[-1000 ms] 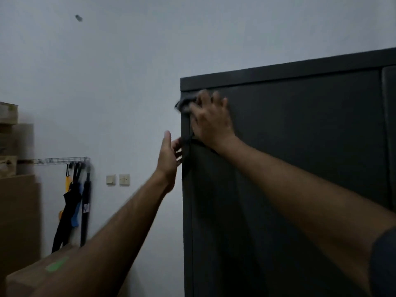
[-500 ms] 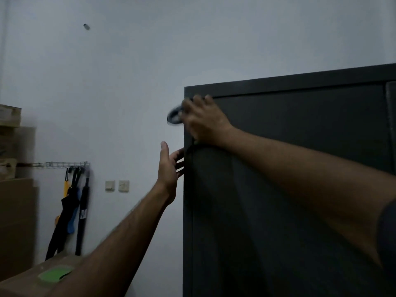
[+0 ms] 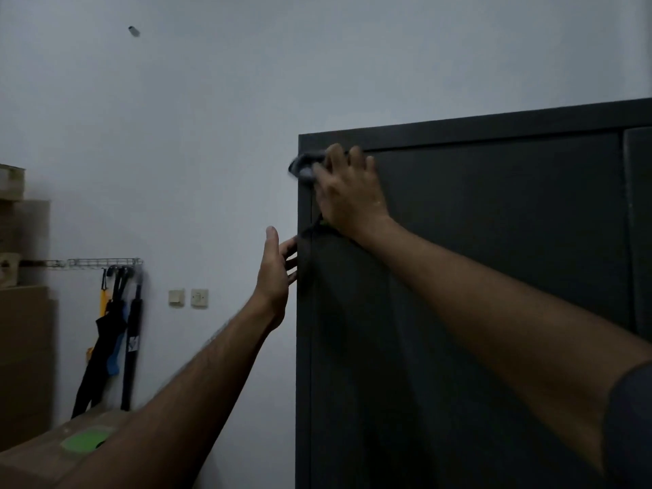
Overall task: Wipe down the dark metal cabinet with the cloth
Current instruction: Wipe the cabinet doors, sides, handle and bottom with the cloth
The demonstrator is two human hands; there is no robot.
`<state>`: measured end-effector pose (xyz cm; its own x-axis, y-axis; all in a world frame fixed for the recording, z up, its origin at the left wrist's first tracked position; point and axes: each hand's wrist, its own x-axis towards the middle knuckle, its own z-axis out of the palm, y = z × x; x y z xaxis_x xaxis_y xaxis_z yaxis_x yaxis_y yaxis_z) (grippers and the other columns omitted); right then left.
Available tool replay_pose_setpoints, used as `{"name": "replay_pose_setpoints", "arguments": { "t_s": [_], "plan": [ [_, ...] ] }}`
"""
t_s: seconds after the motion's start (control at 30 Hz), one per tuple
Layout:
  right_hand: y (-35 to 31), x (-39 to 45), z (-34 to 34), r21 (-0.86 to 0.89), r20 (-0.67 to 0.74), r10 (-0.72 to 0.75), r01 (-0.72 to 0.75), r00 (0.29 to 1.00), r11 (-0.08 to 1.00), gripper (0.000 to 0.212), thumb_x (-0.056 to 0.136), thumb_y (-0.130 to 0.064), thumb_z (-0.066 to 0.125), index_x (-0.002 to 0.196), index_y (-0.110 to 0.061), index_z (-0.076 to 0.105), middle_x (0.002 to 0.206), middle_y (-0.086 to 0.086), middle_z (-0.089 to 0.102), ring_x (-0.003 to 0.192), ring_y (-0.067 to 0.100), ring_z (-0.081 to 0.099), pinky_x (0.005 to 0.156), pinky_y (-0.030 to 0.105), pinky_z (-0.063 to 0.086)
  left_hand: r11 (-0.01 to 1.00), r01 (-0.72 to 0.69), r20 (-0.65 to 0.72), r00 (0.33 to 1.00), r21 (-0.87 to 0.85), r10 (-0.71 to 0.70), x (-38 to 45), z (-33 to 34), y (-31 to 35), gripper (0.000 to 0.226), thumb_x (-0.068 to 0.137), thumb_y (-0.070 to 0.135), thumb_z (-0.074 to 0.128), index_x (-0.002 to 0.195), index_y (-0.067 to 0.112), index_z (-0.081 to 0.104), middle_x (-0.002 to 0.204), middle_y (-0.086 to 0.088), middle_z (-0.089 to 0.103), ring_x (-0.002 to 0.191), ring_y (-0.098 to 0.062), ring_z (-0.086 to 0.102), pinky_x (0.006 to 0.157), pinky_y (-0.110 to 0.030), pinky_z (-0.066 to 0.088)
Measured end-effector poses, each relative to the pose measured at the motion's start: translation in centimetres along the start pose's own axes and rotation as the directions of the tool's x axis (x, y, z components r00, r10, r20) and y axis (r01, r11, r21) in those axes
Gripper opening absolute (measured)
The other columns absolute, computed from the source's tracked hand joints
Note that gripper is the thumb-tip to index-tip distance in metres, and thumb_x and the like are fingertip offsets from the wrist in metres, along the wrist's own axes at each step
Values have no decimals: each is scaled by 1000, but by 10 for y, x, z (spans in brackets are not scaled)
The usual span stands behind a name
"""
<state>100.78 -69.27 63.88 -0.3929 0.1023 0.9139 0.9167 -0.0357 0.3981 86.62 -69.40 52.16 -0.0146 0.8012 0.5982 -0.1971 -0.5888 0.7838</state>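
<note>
Near, bottom left: cardboard box (image 3: 46, 457) with a green patch (image 3: 86, 442), partly hidden behind the left forearm. Both arms reach up and forward. Left hand (image 3: 273, 273): fingers straight and apart, tips at the cabinet's left edge, holding nothing. Cabinet (image 3: 476, 312) fills the right half, dark, door seam at far right. Right hand (image 3: 349, 192) presses a cloth (image 3: 304, 167) against the cabinet's top-left corner; fingers spread flat over it, cloth blurred and poking out past the edge. Whether it's pinched I cannot tell. Farther left: stacked boxes (image 3: 21, 347), umbrellas (image 3: 113, 340) hanging off a wire rack (image 3: 102, 262), two wall switches (image 3: 188, 298). Wall (image 3: 211, 100) behind everything.
</note>
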Motion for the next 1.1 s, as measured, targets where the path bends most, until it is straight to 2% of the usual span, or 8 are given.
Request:
{"name": "replay_pose_setpoints", "arguments": {
  "t_s": [0.1, 0.23, 0.4, 0.57, 0.77, 0.97, 1.03, 1.1],
  "plan": [
    [18, -44, -2, -42, 37, -169, 170, 985, 985, 40, 94, -34, 49, 129, -18, 59, 128, 15, 55, 104, 39, 52, 79, 46, 40, 972, -180, -6, 983, 148, 183, -15, 17, -6, 50, 111, 53, 27, 130, 22, 62, 128, -1, 65, 116, -9, 62, 107, -49, 53],
    [57, -78, -18, -65, 41, 12, -10, 999, 998, 37, 96, -34, 50, 127, -18, 61, 124, 15, 57, 98, 39, 53, 75, 46, 40, 852, -231, -53, 956, 469, 288, -26, 40, -27, 86, 99, 58, 53, 167, 19, 17, 171, -7, 24, 156, -23, 26, 127, -47, 28],
    [131, -112, -43, -118, 29, 263, -258, 964, 959, 41, 101, -38, 42, 134, -20, 59, 131, 16, 54, 108, 41, 51, 86, 49, 39, 784, -246, -127, 916, 570, 381, -21, 51, -41, 91, 100, 43, 66, 168, 17, 10, 172, -8, 17, 157, -29, 21, 126, -46, 22],
    [217, -142, -68, -230, -34, 536, -528, 844, 817, 34, 102, -36, 40, 123, -13, 55, 130, 19, 48, 112, 41, 48, 91, 52, 39, 746, -214, -172, 899, 631, 403, -14, 56, -45, 92, 100, 47, 65, 167, 18, 9, 171, -10, 18, 154, -35, 25, 124, -56, 26],
    [242, -232, -75, -195, -103, 638, -644, 763, 740, 31, 101, -32, 47, 117, -7, 56, 123, 22, 48, 104, 40, 49, 86, 50, 41, 722, -194, -200, 884, 664, 422, -13, 62, -50, 92, 100, 53, 59, 167, 18, 7, 170, -13, 17, 152, -41, 25, 122, -61, 23],
    [272, -223, -83, -74, -162, 827, -843, 538, 533, 37, 102, -37, 40, 120, -8, 56, 128, 20, 46, 113, 40, 49, 96, 49, 40, 668, -162, -202, 879, 726, 432, -14, 65, -51, 98, 94, 64, 45, 167, 13, 3, 170, -17, 13, 151, -44, 24, 122, -61, 22],
    [266, -189, -80, -73, -163, 804, -820, 572, 568, 38, 101, -40, 39, 119, -11, 57, 129, 20, 49, 113, 40, 50, 95, 49, 41, 650, -148, -209, 874, 745, 439, -16, 68, -51, 98, 95, 64, 43, 167, 11, 2, 170, -19, 12, 151, -45, 24, 122, -60, 22],
    [233, -187, -69, -110, -136, 677, -690, 723, 715, 35, 100, -40, 43, 116, -14, 59, 125, 18, 52, 106, 38, 51, 88, 48, 41, 645, -147, -209, 873, 750, 441, -18, 70, -51, 97, 95, 64, 41, 167, 11, 2, 170, -19, 12, 151, -44, 24, 122, -60, 22]
  ]
}}
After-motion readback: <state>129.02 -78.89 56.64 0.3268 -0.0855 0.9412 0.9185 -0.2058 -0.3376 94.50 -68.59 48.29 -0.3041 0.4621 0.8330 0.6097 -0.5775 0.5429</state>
